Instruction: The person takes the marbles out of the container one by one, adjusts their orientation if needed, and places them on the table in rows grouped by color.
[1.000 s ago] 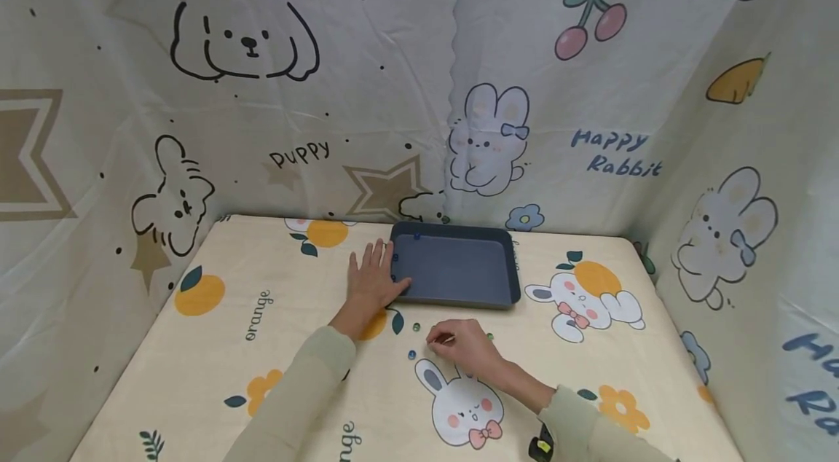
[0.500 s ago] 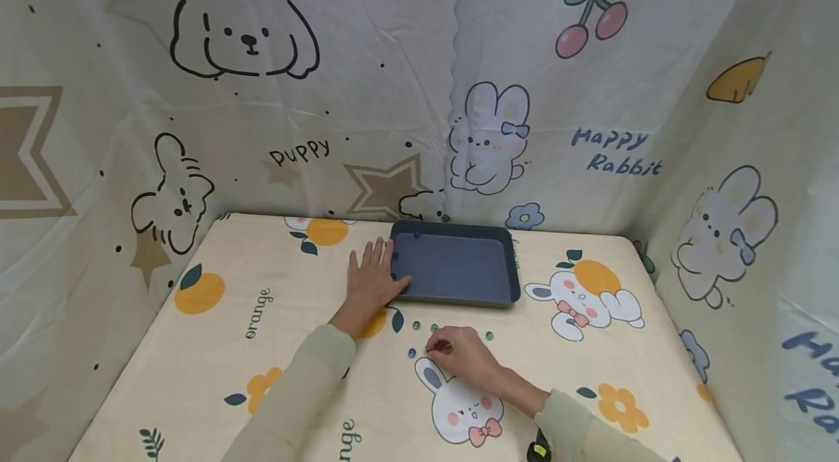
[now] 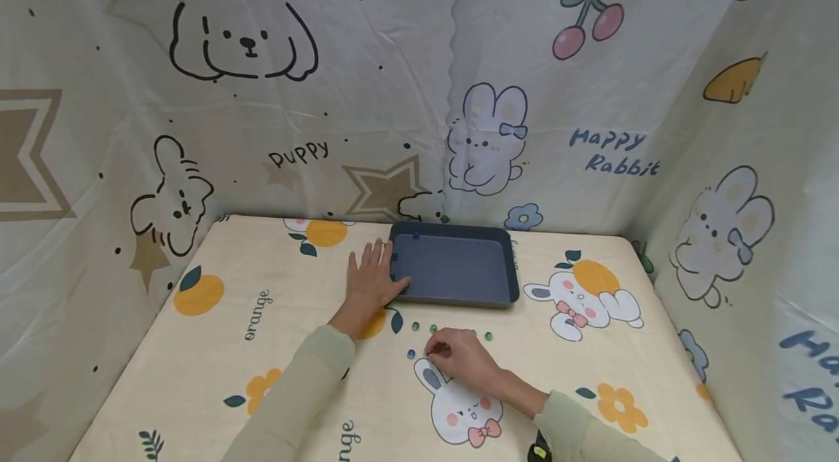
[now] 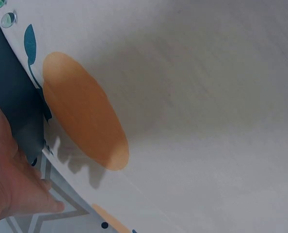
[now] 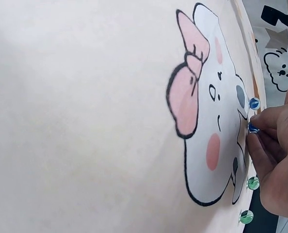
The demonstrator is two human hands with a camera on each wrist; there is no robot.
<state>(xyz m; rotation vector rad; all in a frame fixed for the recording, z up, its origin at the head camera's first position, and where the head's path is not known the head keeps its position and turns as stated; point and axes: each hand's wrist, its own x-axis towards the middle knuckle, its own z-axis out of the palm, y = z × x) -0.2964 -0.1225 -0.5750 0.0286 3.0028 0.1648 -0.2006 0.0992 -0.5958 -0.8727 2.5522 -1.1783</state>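
Observation:
My right hand (image 3: pixel 467 360) is low over the cloth and pinches a blue marble (image 5: pixel 253 127) between thumb and finger. Beside it lies another blue marble (image 3: pixel 411 354). Three green marbles rest between that hand and the tray: one green marble (image 3: pixel 416 326) at the left, a second green marble (image 3: pixel 433 329) at the fingers, a third green marble (image 3: pixel 489 337) to the right. My left hand (image 3: pixel 372 281) is spread at the left side of the dark grey tray (image 3: pixel 452 300), its thumb across the near corner. Blue marbles (image 3: pixel 416 235) sit along the tray's left and far sides.
A cream cloth (image 3: pixel 282 345) printed with oranges, flowers and rabbits covers the table. Printed fabric walls (image 3: pixel 393 119) rise behind the tray and at both sides. A dark band (image 3: pixel 540 449) shows at the right wrist.
My right hand has shifted slightly toward me, uncovering the green marbles near its fingers and behind its knuckles. The left hand and tray stay in place.

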